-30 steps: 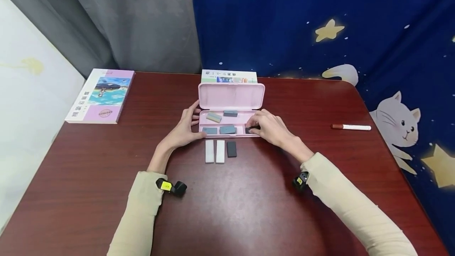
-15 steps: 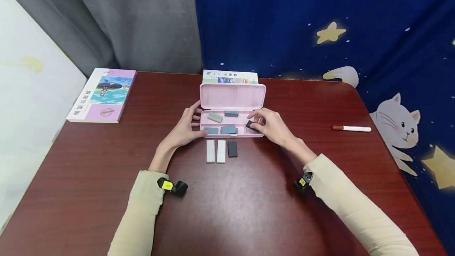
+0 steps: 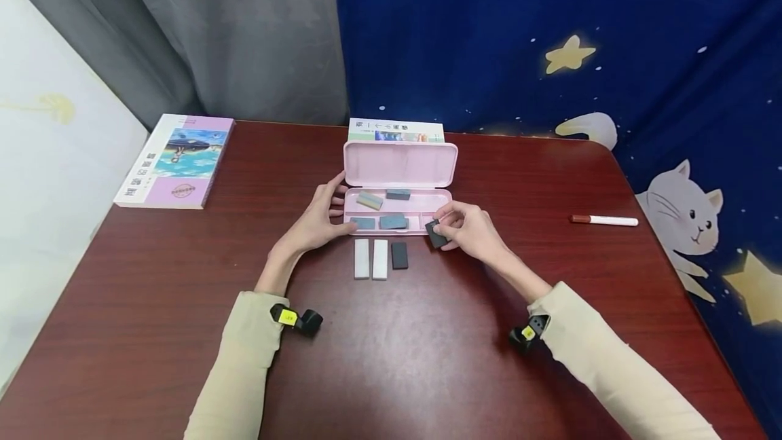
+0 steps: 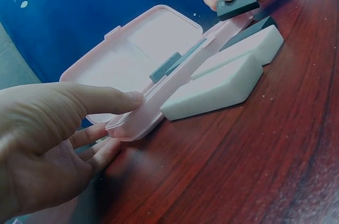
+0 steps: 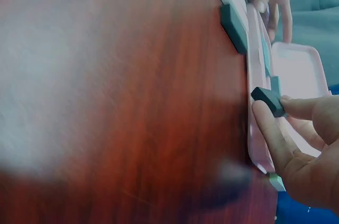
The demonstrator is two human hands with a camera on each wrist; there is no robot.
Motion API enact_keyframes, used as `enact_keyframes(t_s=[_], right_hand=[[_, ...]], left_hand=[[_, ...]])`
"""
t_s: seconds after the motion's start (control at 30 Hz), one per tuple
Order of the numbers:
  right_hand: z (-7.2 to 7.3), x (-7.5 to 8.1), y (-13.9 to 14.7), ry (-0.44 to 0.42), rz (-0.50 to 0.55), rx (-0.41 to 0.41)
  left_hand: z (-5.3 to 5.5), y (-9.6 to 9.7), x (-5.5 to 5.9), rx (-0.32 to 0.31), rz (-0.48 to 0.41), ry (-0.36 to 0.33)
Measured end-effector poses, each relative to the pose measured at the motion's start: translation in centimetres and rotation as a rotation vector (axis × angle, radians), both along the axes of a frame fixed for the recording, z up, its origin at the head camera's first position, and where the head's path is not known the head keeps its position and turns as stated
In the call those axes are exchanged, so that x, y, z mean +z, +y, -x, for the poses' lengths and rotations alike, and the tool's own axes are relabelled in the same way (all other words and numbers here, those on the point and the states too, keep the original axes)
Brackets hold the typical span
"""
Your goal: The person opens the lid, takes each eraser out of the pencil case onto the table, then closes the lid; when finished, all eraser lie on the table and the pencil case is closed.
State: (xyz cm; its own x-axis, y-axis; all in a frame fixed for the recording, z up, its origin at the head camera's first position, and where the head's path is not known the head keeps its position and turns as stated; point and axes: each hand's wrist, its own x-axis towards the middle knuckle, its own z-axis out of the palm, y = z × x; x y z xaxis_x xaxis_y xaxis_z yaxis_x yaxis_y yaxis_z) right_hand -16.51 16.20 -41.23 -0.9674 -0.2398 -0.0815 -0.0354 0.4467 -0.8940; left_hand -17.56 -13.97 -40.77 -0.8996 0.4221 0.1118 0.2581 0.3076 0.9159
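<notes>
A pink pencil case (image 3: 398, 204) lies with its lid raised. My left hand (image 3: 315, 221) grips its left end, thumb (image 4: 114, 99) on the front rim and fingers around the side. My right hand (image 3: 470, 228) pinches a black eraser (image 3: 436, 233) between thumb and fingers, over the case's front right corner; the right wrist view shows this eraser (image 5: 268, 101) above the rim. Inside the case are several grey-blue erasers (image 3: 393, 223) and a striped eraser (image 3: 369, 201). Two white erasers (image 3: 362, 259) and another black eraser (image 3: 399, 256) lie in a row before the case.
Behind the raised lid a book (image 3: 396, 130) lies at the table's back edge. A thicker book (image 3: 176, 161) is at the back left. Far to the right is a white marker (image 3: 603, 221) with a brown cap. Curtains (image 3: 440, 39) hang behind the table.
My right hand has lifted the black eraser out of the case's right compartment and brought it toward the front edge. The left hand stays at the case's left end.
</notes>
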Motion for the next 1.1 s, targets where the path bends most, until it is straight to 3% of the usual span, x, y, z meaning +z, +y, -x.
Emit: enact_keyframes(t_s=[0.27, 0.43, 0.73, 1.0, 1.1], right_hand=[[-2.4, -0.1, -1.7, -0.059, 0.06, 0.004], [-2.6, -1.2, -2.2, -0.099, 0.058, -0.01], [-3.0, -1.4, -3.0, -0.115, 0.046, -0.116], [-3.1, -1.9, -3.3, -0.129, 0.113, -0.165], [-3.0, -2.0, -3.5, -0.133, 0.117, -0.149]], left_hand=[[0.0, 0.0, 0.0, 0.003, -0.001, -0.012], [-0.1, 0.0, 0.2, -0.019, 0.015, -0.017], [0.0, 0.3, 0.2, -0.032, 0.037, -0.013], [1.6, -0.5, -3.2, -0.038, 0.059, 0.016], [1.8, -0.8, -3.8, -0.029, 0.075, 0.017]])
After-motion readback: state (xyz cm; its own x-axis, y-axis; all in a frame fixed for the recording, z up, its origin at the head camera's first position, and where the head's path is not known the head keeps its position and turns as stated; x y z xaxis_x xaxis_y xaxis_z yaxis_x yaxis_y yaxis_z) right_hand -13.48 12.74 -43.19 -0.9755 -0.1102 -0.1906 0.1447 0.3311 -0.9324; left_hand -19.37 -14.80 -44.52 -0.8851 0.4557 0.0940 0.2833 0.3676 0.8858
